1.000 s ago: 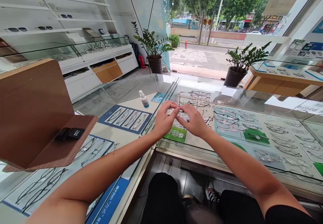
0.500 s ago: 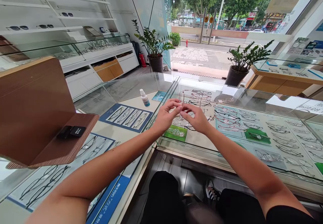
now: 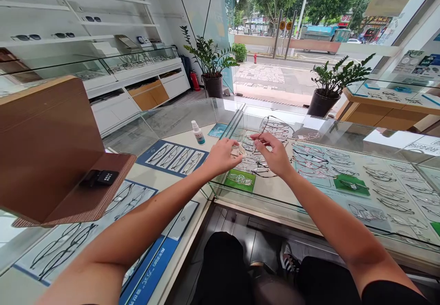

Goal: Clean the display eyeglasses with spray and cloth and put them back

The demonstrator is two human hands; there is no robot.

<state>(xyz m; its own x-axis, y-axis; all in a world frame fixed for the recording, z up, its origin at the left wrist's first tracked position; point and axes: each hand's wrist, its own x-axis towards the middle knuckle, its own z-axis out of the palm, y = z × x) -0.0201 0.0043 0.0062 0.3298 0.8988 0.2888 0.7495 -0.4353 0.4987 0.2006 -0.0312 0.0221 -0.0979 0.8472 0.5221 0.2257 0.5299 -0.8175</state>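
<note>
Over the glass counter (image 3: 270, 188), right hand (image 3: 276, 156) pinches eyeglasses (image 3: 276, 126), left hand (image 3: 223, 157) curled, hold unclear

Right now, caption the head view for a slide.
Above a glass display case of eyeglasses, the right hand holds a thin-rimmed pair, the left hand nearby.

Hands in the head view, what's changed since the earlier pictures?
The left hand and right hand, together before, have parted: left leftward, right rightward. The glasses now show beyond the right hand, in its grip; whether the left holds anything is unclear. The spray bottle and brown stand stayed put.
</note>
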